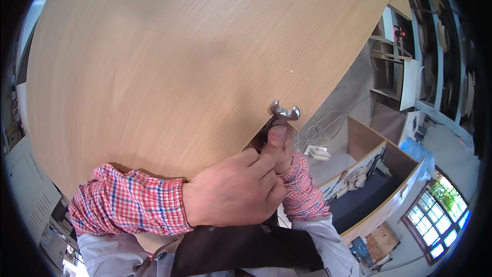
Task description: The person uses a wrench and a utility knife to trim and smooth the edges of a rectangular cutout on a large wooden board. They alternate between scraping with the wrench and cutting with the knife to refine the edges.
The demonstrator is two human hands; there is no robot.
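Observation:
A large light wooden panel (169, 56) fills most of the view. At its lower right edge a metal open-ended wrench (283, 111) points up against the panel edge. My right hand (279, 146) grips the wrench handle, thumb pressed along it. My left hand (236, 192) wraps over my right hand and its wrist, fingers closed. Both forearms wear red checked sleeves (128, 200). What the wrench jaw sits on is hidden.
To the right, below the panel, the grey floor (353, 92) holds white cables (320, 128), a white socket box (318, 151) and an open wooden cabinet box (379, 174) with tools. Shelving (394, 56) stands at the far right, windows (435, 210) at the lower right.

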